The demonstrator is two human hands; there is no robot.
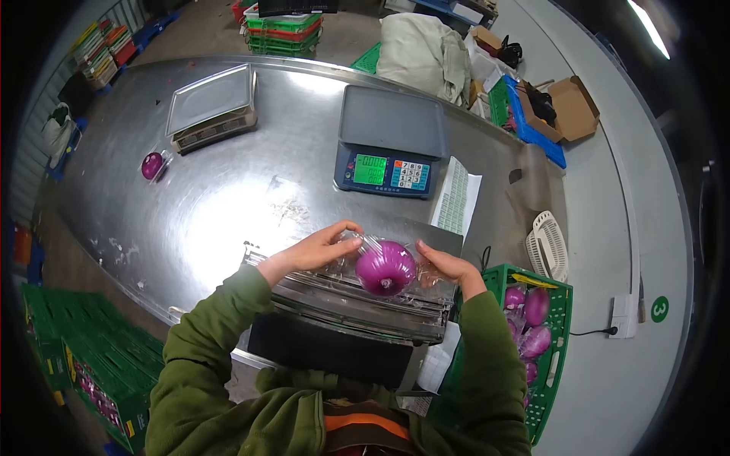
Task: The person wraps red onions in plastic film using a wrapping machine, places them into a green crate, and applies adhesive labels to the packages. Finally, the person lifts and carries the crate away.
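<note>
A large round purple vegetable, apparently a red onion (385, 269), sits between my hands above the wrapping machine (357, 310), with its root end toward me. Clear plastic film (344, 266) stretches over it and out to both sides. My left hand (325, 247) grips the film on the left, thumb and fingers pinched together. On the other side, my right hand (449, 267) holds the gathered film, its thumb on top and its fingers partly hidden beneath the plastic.
Beyond my hands stands a digital scale (391, 140), with a printed sheet (457, 197) beside it. Another scale (213, 106) and a wrapped onion (152, 166) are on the metal table's left. A green crate (559, 357) of wrapped onions is at my right, near a white basket (549, 247).
</note>
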